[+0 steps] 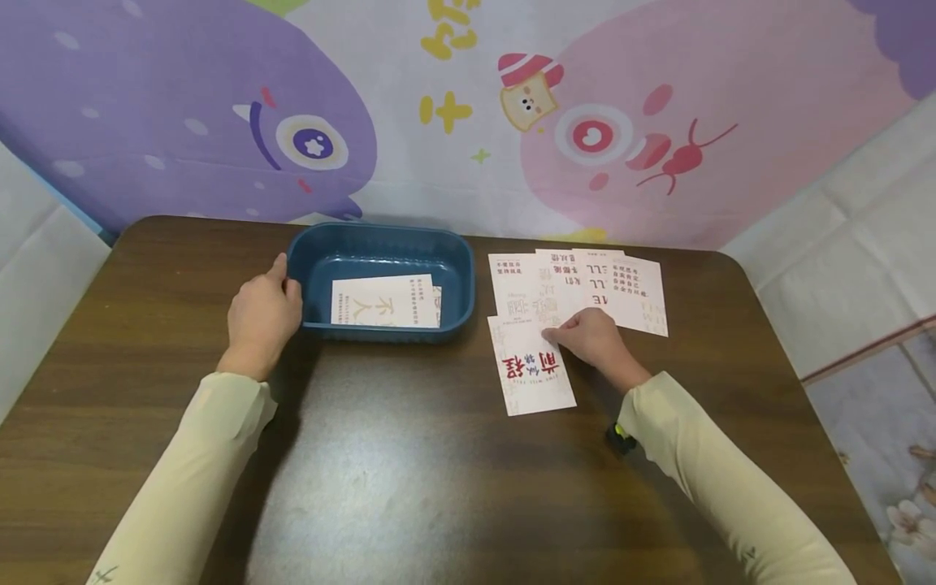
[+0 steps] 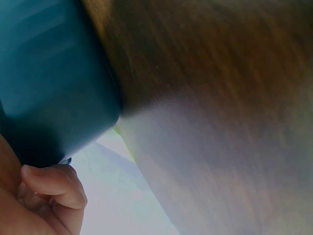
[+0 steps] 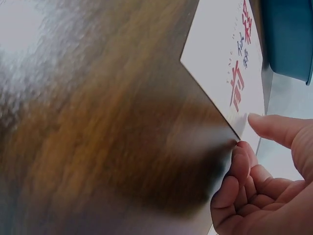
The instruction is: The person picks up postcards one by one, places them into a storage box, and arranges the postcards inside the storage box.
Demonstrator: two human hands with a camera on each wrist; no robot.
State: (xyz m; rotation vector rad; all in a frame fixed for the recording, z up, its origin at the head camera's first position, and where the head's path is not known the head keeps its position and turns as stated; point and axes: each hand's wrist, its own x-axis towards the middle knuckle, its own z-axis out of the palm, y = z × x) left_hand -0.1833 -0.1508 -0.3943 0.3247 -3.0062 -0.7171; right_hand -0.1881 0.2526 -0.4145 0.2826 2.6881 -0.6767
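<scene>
My right hand [image 1: 595, 337] pinches the edge of a white card [image 1: 530, 382] printed with large red and small blue characters. In the right wrist view the thumb [image 3: 274, 128] lies on top of that card's corner and curled fingers are below it. At the left, my left hand [image 1: 263, 317] grips the end of a dark blue plastic basin [image 1: 468, 280]. Its index finger points along the rim, and the left wrist view has the other fingers [image 2: 54, 183] curled by the basin's corner. White printed cards [image 1: 383, 302] lie inside the basin, one overlapping another.
Several more printed cards [image 1: 643, 288] lie overlapping on the brown wooden table [image 1: 380, 455], right of the basin. A cartoon-patterned cloth [image 1: 453, 154] hangs behind the table's back edge. A dark band with a yellow-green part [image 1: 621, 437] is under the right wrist.
</scene>
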